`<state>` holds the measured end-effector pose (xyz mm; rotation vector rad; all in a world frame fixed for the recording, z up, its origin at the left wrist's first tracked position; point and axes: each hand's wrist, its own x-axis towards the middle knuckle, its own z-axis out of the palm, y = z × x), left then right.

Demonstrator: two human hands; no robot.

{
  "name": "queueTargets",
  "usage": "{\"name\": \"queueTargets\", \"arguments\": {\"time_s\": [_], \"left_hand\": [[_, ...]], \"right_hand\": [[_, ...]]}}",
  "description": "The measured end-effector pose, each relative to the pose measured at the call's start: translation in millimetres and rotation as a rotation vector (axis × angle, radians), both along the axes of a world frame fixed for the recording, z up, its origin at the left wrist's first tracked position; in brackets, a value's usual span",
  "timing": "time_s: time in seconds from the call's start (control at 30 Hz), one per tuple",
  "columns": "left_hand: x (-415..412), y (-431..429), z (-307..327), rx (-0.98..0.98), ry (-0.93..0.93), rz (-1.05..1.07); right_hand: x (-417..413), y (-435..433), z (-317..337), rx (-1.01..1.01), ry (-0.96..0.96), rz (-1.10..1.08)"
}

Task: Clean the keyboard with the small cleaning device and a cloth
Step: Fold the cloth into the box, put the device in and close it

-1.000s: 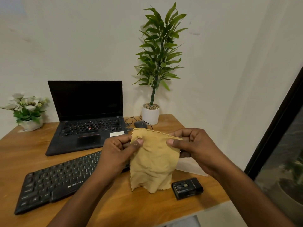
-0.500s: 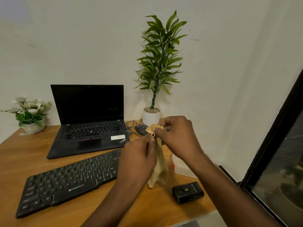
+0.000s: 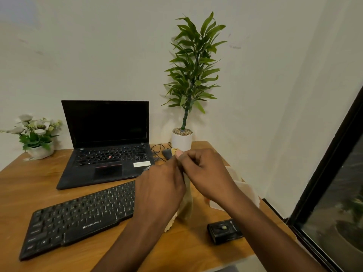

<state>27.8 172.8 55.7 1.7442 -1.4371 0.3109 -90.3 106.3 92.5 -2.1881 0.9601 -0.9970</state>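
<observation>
head view: the two hands meet above the right half of the table (image 3: 29, 185). the left hand (image 3: 159, 191) and right hand (image 3: 206, 171) are pressed close together, each pinching the top of the cloth (image 3: 187, 207). it hangs folded in a narrow strip between them, its lower edge near the tabletop. by my reading the cloth is being folded or readied and has not yet been laid on the keys.

the keyboard (image 3: 78, 216) lies slantwise to the left, with its right end hidden behind the left hand. whether it has been wiped at all cannot be told. the device (image 3: 225, 231), a small black block, lies near the front right edge, near the hanging cloth and apart from both hands. wiping the keys and using the device look to be left.

around: an open laptop (image 3: 106, 146) with a dark screen stands behind the keyboard, and a mouse (image 3: 167, 154) with its cable lies beside it. a tall plant (image 3: 194, 71) in a white pot stands at the back and flowers (image 3: 35, 134) at far left. a white box (image 3: 245, 189) sits beyond the right wrist, and a dark window (image 3: 334, 193) is at right. nothing lies over the keyboard; only the hands hang before it.
</observation>
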Motion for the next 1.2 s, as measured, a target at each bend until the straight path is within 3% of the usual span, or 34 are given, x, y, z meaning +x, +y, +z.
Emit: {"name": "queueTargets", "arguments": {"time_s": [0.13, 0.27, 0.3, 0.33, 0.43, 0.5, 0.7, 0.77, 0.83, 0.9, 1.0, 1.2], "left_hand": [[1, 1, 2, 0.015, 0.147, -0.101], [12, -3, -3, -0.026, 0.326, -0.175], [15, -4, -3, -0.049, 0.368, -0.186], [20, -5, -3, -0.071, 0.413, -0.199], [28, -3, 5, -0.079, 0.591, -0.34], [29, -1, 12, -0.06, 0.735, -0.499], [35, -5, 4, -0.043, 0.781, -0.608], [37, -4, -2, -0.051, 0.883, -0.691], [40, -2, -13, 0.056, 1.033, -0.792], [39, 2, -26, 0.24, 1.015, -0.802], [38, 6, -44, 0.399, 0.918, -0.769], [43, 9, -48, 0.448, 1.063, -0.762]], "right_hand": [[-1, 13, 2, 0.154, -0.035, 0.115], [-9, 11, 6, 0.815, -0.329, 0.419], [-13, 5, 6, 0.873, -0.402, 0.426], [-17, -1, 5, 0.849, -0.44, 0.382], [-25, -14, 3, 0.468, -0.326, 0.094], [-28, -15, -2, 0.379, -0.206, 0.118], [-29, -14, -5, 0.368, -0.287, 0.224], [-30, -12, -2, 0.38, -0.289, 0.275], [-30, -11, 0, 0.404, -0.288, 0.309], [-31, -12, 4, 0.408, -0.307, 0.309], [-35, -20, 6, 0.409, -0.328, 0.239], [-42, -41, -10, 0.456, -0.311, 0.006]]}}
